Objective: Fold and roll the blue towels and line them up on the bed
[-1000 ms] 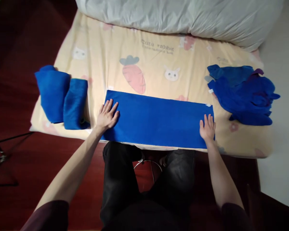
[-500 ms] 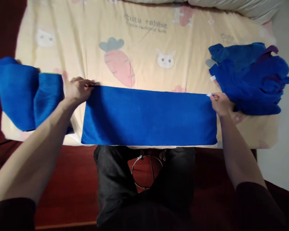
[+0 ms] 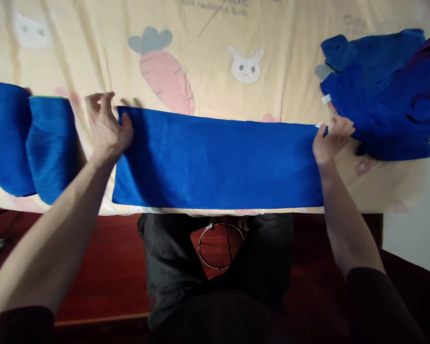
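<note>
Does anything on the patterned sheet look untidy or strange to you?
Only the blue heap on the right stands out: it lies crumpled, with a white tag poking out on its left, while the middle blue cloth looks smooth. I see no spill or damage.

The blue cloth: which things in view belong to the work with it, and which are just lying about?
Part of it, as I judge:
- blue cloth, spread flat
- left hand, at its far left corner
- right hand, at its far right corner
- sheet, underneath

Lying by, perhaps related:
- two blue bundles, left
- blue heap, right
</note>
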Demonstrator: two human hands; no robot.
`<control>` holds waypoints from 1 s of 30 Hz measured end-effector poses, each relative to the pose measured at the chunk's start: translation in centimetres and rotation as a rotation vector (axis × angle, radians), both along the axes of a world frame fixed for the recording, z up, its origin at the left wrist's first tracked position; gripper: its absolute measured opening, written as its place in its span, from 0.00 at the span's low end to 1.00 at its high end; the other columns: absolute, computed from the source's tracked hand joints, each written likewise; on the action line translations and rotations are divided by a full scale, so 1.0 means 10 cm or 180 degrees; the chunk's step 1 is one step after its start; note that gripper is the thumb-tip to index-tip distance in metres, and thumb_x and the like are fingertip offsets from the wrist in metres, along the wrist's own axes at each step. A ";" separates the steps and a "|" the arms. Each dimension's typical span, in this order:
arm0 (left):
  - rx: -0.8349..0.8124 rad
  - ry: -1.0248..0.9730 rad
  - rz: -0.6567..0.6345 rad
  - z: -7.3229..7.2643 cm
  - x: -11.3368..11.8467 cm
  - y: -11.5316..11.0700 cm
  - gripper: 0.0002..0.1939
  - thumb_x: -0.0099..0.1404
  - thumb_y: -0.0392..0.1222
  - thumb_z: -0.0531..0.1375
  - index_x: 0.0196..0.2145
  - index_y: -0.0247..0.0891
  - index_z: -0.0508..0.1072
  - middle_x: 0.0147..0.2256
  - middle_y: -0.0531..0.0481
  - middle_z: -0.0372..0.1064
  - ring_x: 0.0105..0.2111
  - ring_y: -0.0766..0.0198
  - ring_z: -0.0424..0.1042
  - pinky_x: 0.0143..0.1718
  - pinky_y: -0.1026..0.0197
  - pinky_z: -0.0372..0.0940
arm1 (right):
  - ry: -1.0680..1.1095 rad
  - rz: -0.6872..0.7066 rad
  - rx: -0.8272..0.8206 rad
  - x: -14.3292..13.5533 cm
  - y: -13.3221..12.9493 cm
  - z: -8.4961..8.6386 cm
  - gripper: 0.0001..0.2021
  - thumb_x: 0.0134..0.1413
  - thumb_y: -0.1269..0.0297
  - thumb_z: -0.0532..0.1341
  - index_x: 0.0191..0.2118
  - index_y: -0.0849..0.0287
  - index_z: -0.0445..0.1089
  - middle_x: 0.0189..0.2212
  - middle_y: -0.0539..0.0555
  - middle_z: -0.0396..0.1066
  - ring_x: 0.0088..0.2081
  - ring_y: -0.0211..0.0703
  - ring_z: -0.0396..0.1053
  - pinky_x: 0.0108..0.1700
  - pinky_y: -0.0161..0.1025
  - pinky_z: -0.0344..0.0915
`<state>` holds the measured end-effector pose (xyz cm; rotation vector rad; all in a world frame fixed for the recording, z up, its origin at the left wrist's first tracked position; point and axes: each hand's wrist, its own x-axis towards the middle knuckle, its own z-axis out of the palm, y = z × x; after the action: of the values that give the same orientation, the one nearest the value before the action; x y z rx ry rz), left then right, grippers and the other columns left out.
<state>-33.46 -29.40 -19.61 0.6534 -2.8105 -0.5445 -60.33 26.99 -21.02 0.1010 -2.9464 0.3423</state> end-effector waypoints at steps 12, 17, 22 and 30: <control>-0.0007 -0.0435 0.0371 -0.34 1.90 0.95 0.39 0.80 0.57 0.44 0.81 0.35 0.51 0.80 0.33 0.39 0.81 0.40 0.37 0.79 0.30 0.43 | -0.0785 0.0445 0.0278 1.76 0.94 -0.22 0.34 0.80 0.50 0.41 0.81 0.61 0.52 0.82 0.62 0.41 0.83 0.56 0.38 0.81 0.64 0.41; 0.0048 -0.0675 0.0459 -0.29 2.10 0.96 0.44 0.78 0.56 0.43 0.82 0.28 0.38 0.80 0.27 0.36 0.81 0.39 0.34 0.78 0.27 0.40 | -0.0839 -0.0066 0.0095 1.86 1.03 -0.18 0.35 0.80 0.50 0.38 0.81 0.63 0.50 0.82 0.64 0.40 0.83 0.57 0.35 0.81 0.68 0.36; 0.0242 -0.0869 0.0834 -0.28 2.51 1.42 0.51 0.74 0.62 0.42 0.80 0.41 0.18 0.81 0.43 0.21 0.80 0.42 0.28 0.80 0.33 0.39 | -0.0568 -0.0580 -0.0323 2.34 1.12 -0.15 0.38 0.77 0.49 0.37 0.81 0.67 0.52 0.81 0.70 0.41 0.83 0.64 0.36 0.80 0.67 0.36; -0.0179 -0.0758 0.0058 -0.29 3.38 3.13 0.46 0.71 0.44 0.55 0.81 0.57 0.41 0.79 0.53 0.41 0.80 0.41 0.31 0.79 0.25 0.43 | -0.1159 -0.0005 -0.0859 4.32 0.64 -0.14 0.42 0.70 0.32 0.38 0.83 0.39 0.42 0.82 0.46 0.42 0.81 0.63 0.45 0.76 0.64 0.60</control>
<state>0.37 1.86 -22.52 0.7789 -3.0236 -0.4065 -17.13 33.37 -22.41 -0.0003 -3.2141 0.8347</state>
